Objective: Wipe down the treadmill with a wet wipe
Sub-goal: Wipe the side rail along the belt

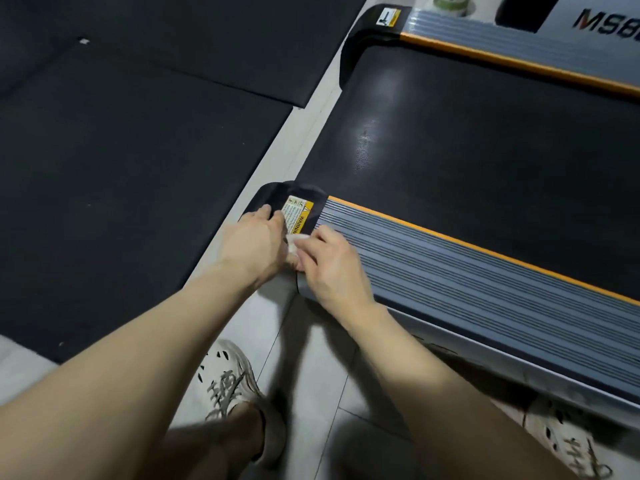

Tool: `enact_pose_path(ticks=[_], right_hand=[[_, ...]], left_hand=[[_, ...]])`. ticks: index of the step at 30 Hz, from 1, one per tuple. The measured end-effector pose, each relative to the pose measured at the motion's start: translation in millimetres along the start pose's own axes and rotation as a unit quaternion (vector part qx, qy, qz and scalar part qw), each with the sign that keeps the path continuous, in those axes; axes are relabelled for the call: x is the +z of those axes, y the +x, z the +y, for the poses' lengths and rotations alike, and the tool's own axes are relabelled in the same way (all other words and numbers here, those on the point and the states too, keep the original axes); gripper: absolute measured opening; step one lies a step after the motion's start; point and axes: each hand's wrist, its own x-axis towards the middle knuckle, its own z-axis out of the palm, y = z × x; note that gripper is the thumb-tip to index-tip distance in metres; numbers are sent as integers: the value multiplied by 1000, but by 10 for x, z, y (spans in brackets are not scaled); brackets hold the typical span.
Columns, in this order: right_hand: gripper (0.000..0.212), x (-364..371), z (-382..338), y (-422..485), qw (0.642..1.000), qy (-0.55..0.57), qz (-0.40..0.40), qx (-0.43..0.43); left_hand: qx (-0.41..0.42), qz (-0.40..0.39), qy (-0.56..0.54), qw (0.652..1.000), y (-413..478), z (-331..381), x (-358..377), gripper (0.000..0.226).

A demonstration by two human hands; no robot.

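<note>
Wet wipe (pixel 295 242) bunched at treadmill's (pixel 485 140) near rear corner, pinched by curled right hand (pixel 329 263) against side rail (pixel 450 265); left hand (pixel 254 242) flat-fingered on end cap (pixel 275 195), probably bracing for stroke.

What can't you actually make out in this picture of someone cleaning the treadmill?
Head view only:
- wet wipe: mostly hidden between the left hand and the right hand; only a white corner shows.
- warning label: its print is too small to read, and its lower end is covered by the wipe.
- model lettering: cut off by the right edge.
- green container: cut off by the top edge.
</note>
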Motion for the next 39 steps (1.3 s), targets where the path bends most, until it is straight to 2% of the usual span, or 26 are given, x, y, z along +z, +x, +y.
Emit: enact_pose_path(ticks=[3,5,7,9,13,15,16,17,18,20,21,22,23,25,27,28,29,31,33,34,35,36,37,39], right_hand=[[21,-202,285,-66,999,-29,11,-23],[19,-248,445,392,995,-64,61,37],[21,-247,448,712,990,-88,66,92],[20,-191,308,578,993,-81,39,73],[17,-271,120,-420,999,-6,-40,-30],[20,-420,203,-663,992,-22,-113,-58],[20,-513,250,-696,992,-23,-115,-52],[20,-603,307,-668,997,-9,-71,-28],[20,-687,377,-574,1000,8,11,15],[19,-843,503,-235,977,21,176,117],[19,-881,562,-43,960,13,214,178],[21,-889,602,117,951,-3,209,227],[26,-872,598,201,957,-25,163,238],[40,-741,506,73,990,-82,-4,117],[36,-673,253,-369,980,-77,-182,-24],[32,-714,139,-626,972,-45,-224,-60],[30,-771,89,-803,975,-21,-210,-73],[28,-895,139,-757,996,10,-78,-42],[25,-938,298,-357,995,-32,89,40],[24,-932,368,-113,984,-61,138,99],[24,-911,417,73,976,-77,141,150],[26,-832,440,178,975,-85,102,178],[27,-720,395,177,980,-96,41,167],[26,-508,223,-119,988,-117,-93,46]], left_hand=[[0,-2,-2,1000,-36,-10,61,88],[4,1,-6,1000,-58,-33,92,95],[8,3,-11,1000,-65,-40,99,98],[6,-1,-9,1000,-54,-31,80,95],[10,-7,-2,1000,2,-20,59,87],[9,-4,-6,1000,6,-31,61,87],[9,0,-9,1000,-2,-39,69,87],[11,4,-12,1000,-9,-47,79,88],[12,7,-14,1000,-15,-53,88,88],[11,4,-17,1000,-19,-59,90,88],[9,1,-19,1000,-15,-55,87,88],[8,-3,-20,1000,-5,-51,83,89],[6,-7,-19,1000,5,-43,74,89],[2,-16,-20,1000,44,-37,60,90],[2,-21,-18,1000,82,-34,52,92],[1,-22,-16,1000,91,-36,40,94],[0,-23,-14,1000,96,-36,25,95],[-2,-27,-18,999,80,-34,-7,100],[0,-42,-27,999,27,-37,-48,104],[7,-57,-32,998,-7,-46,-68,103],[19,-71,-35,997,-43,-61,-91,101],[30,-85,-33,995,-73,-82,-118,98],[39,-99,-25,994,-86,-110,-154,95],[56,-125,0,991,-83,-159,-263,85]])
